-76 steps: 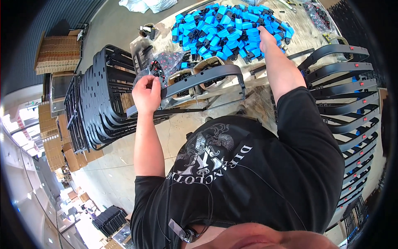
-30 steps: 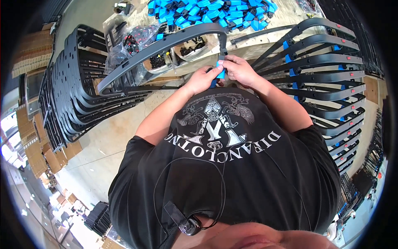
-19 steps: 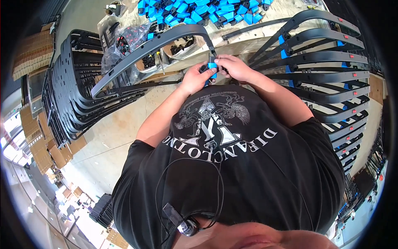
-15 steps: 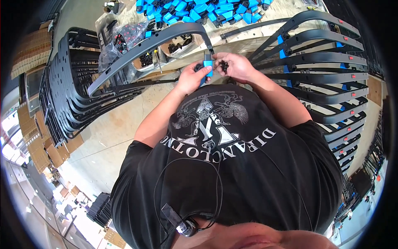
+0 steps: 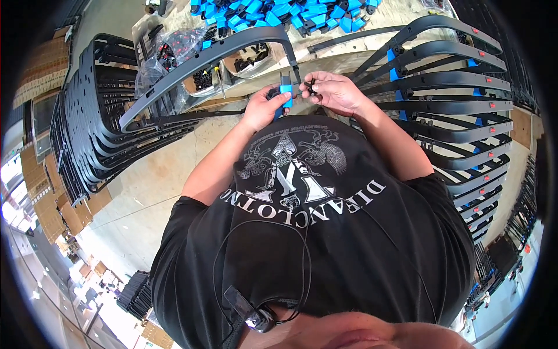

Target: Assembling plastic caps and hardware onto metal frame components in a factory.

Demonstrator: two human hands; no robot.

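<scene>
My left hand (image 5: 263, 109) is closed around a blue-and-black plastic piece (image 5: 286, 89), which stands roughly upright with my thumb across its front. Some dark part also shows behind those fingers, too small to name. Just to the right, my right hand (image 5: 340, 96) has its palm partly turned up. Between its thumb and fingers are small black parts (image 5: 313, 88), their kind not clear. Both hands are close together in front of my shirt, below the bent end of a long black curved frame (image 5: 218, 51).
Many blue-and-black pieces (image 5: 273, 14) lie heaped on the workbench (image 5: 372, 43). Bags and boxes of small black parts (image 5: 250, 58) sit nearer, beside a yellow-handled screwdriver (image 5: 220, 81). Black frames are stacked at the left (image 5: 87, 116); more with blue pieces (image 5: 453, 107) stand at the right.
My right hand has curled from a more open palm into a pinch on the small black parts. The left hand with the blue-and-black piece has shifted slightly left.
</scene>
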